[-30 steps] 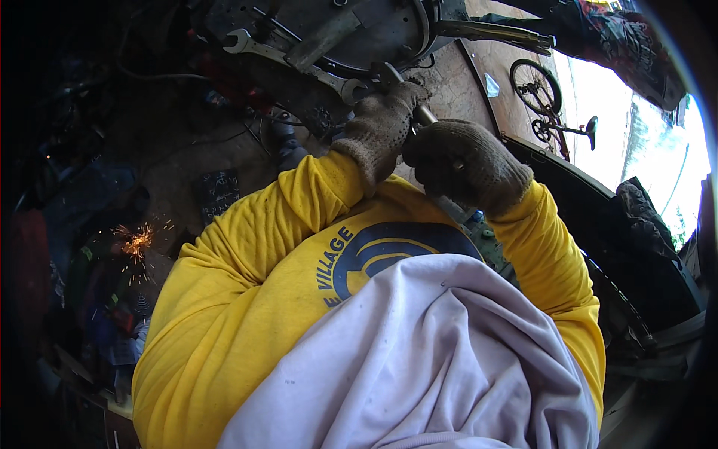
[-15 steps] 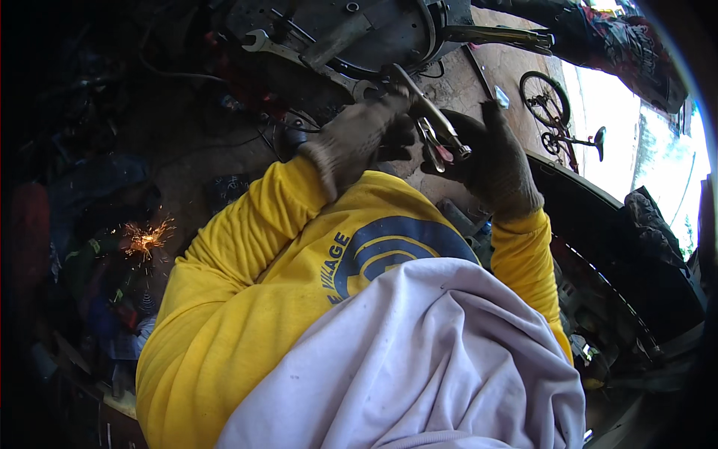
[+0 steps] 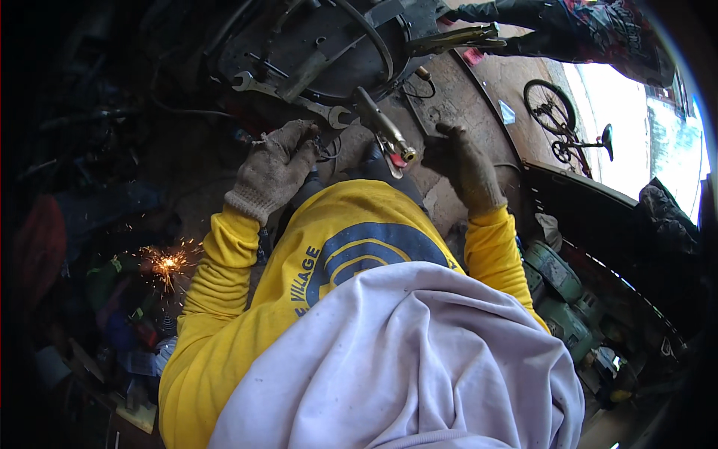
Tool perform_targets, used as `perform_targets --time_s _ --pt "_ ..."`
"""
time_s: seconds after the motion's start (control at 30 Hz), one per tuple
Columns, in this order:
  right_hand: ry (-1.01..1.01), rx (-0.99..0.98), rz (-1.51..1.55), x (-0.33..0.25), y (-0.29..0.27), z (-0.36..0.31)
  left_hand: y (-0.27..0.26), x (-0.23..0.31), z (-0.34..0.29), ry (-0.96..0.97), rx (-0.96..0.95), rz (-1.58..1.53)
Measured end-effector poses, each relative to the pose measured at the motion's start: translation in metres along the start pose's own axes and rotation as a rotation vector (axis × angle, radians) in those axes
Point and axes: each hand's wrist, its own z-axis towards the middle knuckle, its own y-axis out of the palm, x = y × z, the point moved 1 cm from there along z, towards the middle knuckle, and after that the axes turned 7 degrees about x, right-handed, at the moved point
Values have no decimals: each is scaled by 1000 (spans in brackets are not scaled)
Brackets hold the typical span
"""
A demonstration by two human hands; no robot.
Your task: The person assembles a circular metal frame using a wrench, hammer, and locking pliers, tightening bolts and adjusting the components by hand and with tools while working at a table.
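Note:
A pair of locking pliers (image 3: 386,129) with a silvery body and a red-tipped lever juts from the near edge of a round metal workpiece (image 3: 340,56). Neither hand touches it. My left hand (image 3: 275,168), in a grey-brown knit glove, hovers to its left with fingers partly bent, thumb apart and nothing visible in it. To the right of the pliers is my right hand (image 3: 465,168), gloved too, thumb raised, its fingers in shadow and apart. A large open-end wrench (image 3: 295,99) lies along the workpiece's near left side. Second locking pliers (image 3: 455,40) stick out at the right.
Sparks (image 3: 168,262) fly at the left, where a person works in the dark. Another person's legs (image 3: 516,30) show at the upper right. A bicycle (image 3: 557,120) lies beyond the concrete floor (image 3: 486,71). Green metal machinery (image 3: 557,292) sits at the lower right.
Both hands have come away from the near locking pliers, the left one leftward and the right one slightly down and left. The pliers remain attached to the workpiece.

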Motion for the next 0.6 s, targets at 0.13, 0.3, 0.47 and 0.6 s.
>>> perform_targets --time_s 0.13,0.3,0.47,0.6 --pt "-274 -102 -84 -66 1 37 8 10 6 -97 26 -92" --pt "-788 -194 -241 -122 8 85 24 11 11 -258 307 -116" --pt "-1113 -345 -437 -145 24 102 44 11 5 -271 574 139" --pt "-1074 -458 -367 -147 19 121 48 0 3 -318 798 346"
